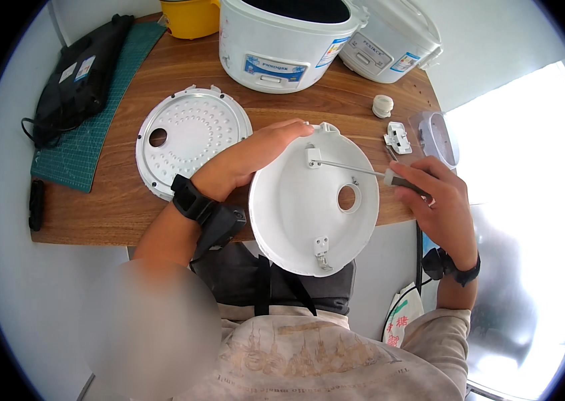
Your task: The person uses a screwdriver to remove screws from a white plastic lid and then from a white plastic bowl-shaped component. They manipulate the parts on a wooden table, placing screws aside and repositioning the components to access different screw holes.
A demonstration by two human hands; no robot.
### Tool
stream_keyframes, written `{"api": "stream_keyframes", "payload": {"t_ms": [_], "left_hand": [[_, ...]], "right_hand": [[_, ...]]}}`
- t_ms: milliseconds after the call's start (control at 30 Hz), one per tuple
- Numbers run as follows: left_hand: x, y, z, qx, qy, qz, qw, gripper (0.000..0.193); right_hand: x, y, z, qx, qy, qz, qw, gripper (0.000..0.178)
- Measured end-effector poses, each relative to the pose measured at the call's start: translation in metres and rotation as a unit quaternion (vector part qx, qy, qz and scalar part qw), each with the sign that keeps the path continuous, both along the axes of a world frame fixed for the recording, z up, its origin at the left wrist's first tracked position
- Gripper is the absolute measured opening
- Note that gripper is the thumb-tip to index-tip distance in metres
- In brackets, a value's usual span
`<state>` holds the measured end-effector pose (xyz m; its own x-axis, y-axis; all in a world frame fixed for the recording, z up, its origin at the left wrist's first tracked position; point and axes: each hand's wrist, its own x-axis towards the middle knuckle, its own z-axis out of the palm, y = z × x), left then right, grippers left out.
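A round white rice cooker lid shell (292, 207) is tilted up at the table's front edge, its hollow inner side facing me. My left hand (256, 155) grips its upper left rim, thumb side along the edge. In my right hand (437, 200) is a screwdriver (356, 168) with a grey handle; its thin shaft points left across the shell. The tip meets a small white bracket (312, 158) near the shell's top. Another bracket with a metal piece (322, 248) sits at the bottom. To the left lies a dimpled metal inner lid plate (192, 127) with a round hole.
A white rice cooker body (276, 50) stands open at the back, beside a second cooker (386, 50) and a yellow pot (190, 19). At right lie a white cap (382, 105), a white bracket part (397, 138) and a clear plastic cover (437, 139). A green cutting mat (92, 150) bears a black device (79, 87).
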<state>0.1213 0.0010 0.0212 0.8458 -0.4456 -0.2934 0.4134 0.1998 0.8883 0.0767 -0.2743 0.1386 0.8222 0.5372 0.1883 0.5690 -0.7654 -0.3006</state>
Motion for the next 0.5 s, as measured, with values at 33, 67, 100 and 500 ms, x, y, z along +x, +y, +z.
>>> {"api": "stream_keyframes", "payload": {"t_ms": [33, 67, 100, 500], "left_hand": [[0.000, 0.000, 0.000, -0.001, 0.000, 0.001, 1.000, 0.041], [0.000, 0.000, 0.000, -0.002, -0.001, 0.000, 1.000, 0.041], [0.001, 0.000, -0.001, -0.003, -0.001, -0.002, 1.000, 0.040], [-0.001, 0.000, 0.001, 0.024, -0.002, 0.000, 1.000, 0.041]], "right_hand": [[0.000, 0.000, 0.000, -0.003, 0.003, 0.000, 1.000, 0.037], [0.000, 0.001, 0.001, -0.006, 0.006, -0.001, 1.000, 0.037], [0.000, 0.001, 0.001, -0.005, 0.010, -0.003, 1.000, 0.037], [-0.009, 0.013, 0.014, -0.070, 0.021, -0.012, 0.997, 0.037]]}}
